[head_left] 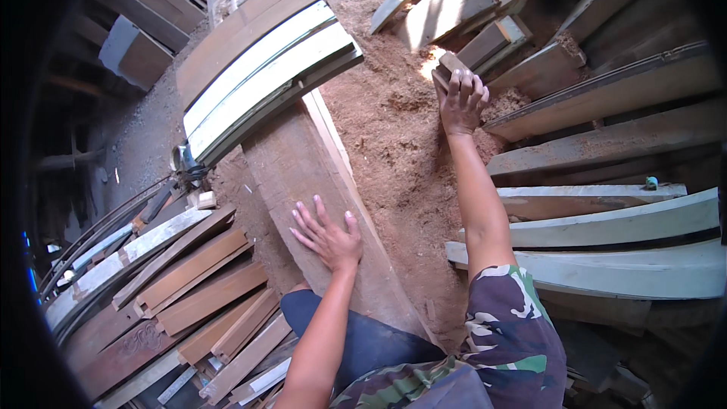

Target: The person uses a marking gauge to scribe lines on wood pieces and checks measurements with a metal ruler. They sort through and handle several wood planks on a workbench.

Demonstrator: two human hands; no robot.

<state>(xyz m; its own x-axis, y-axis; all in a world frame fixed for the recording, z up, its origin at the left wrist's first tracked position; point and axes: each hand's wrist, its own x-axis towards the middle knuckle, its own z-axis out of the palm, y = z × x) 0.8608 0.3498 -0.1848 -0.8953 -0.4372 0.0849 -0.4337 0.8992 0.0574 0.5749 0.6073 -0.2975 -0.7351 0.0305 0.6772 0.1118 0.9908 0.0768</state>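
Note:
My left hand (329, 235) lies with its fingers spread on a wide brown wooden plank (291, 163) that runs away from my lap. Out to the right, my right hand (462, 106) is closed around a short brown wood block (453, 63), raised beside a stack of timber. Across the plank's far end sit pale, slightly curved boards (265, 68), brightly sunlit on top. A narrow light strip of wood (329, 132) runs along the plank's right side.
Reddish sawdust (394, 151) covers the ground between the plank and the timber. Many brown wood pieces (201, 280) are piled at the lower left. Curved white-painted boards (606, 227) lie at the right, with thick planks (613, 98) above them. Dark cables (113, 220) run at the left.

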